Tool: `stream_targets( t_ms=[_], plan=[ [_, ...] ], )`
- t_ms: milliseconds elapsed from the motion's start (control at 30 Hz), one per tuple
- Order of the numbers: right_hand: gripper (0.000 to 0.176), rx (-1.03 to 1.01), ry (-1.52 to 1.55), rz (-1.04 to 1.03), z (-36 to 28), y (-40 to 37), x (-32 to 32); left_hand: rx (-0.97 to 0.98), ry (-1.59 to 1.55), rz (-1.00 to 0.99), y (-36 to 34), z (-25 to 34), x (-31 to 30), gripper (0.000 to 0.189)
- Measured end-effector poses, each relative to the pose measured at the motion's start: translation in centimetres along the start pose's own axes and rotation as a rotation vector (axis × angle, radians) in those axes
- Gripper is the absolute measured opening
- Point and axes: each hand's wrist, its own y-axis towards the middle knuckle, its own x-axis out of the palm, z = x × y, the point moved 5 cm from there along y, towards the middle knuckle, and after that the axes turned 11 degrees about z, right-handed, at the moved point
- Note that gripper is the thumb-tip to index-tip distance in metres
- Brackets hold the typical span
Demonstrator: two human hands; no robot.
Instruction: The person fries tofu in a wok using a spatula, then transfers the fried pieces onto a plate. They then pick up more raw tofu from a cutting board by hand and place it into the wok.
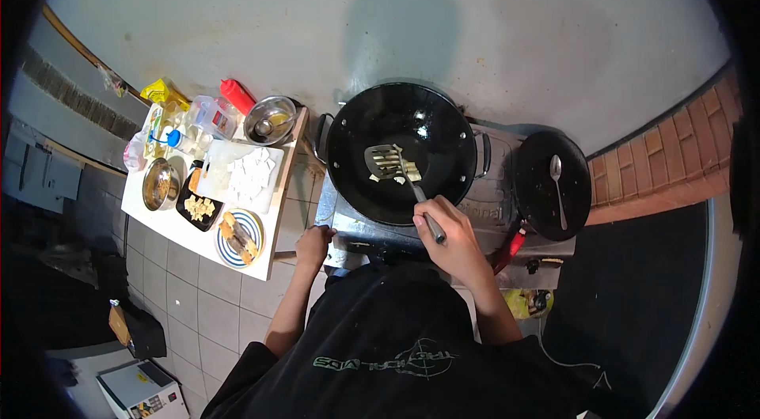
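Observation:
My right hand (453, 238) is closed around the handle of a slotted spatula (380, 162). The spatula's head is inside a large black wok (362, 122) on the stove (344, 217). Pale food pieces (411, 172) lie at the bottom of the wok, beside and partly under the slotted head. My left hand (314, 244) is curled closed at the stove's front left corner. What its fingers hold there, if anything, is hidden.
Right of the wok, a spoon (556, 182) rests on a black pan (532, 158) with a red handle. A white table (198, 238) at left carries a cutting board (214, 174), a striped plate (254, 223), metal bowls (270, 120) and a red squeeze bottle (237, 94).

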Motion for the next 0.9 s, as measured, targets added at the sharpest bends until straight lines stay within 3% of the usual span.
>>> stream_targets(
  t_ms=[367,467,600,667,800,900],
  plan=[
    [0.009,0.067,-0.037,-0.083,0.4,-0.2,2.1,0.009,-0.012,-0.024,0.1,-0.7,0.7,0.036],
    [0.008,0.07,-0.076,-0.043,1.3,0.5,2.4,-0.015,-0.001,-0.039,0.2,-0.4,0.3,0.037],
    [0.005,0.035,-0.096,0.169,1.8,2.7,0.6,0.017,0.015,-0.042,0.1,-0.2,-0.1,0.036],
    [0.007,0.184,-0.2,0.152,1.7,4.3,-1.0,0.015,-0.007,-0.045,0.2,-0.5,0.3,0.036],
    [0.016,0.057,-0.312,0.19,1.0,7.7,-3.5,0.0,-0.02,-0.019,0.2,-0.8,0.8,0.036],
    [0.025,0.08,-0.364,0.188,0.9,9.5,-4.3,-0.005,-0.025,-0.013,0.0,-0.3,0.4,0.035]
  ],
)
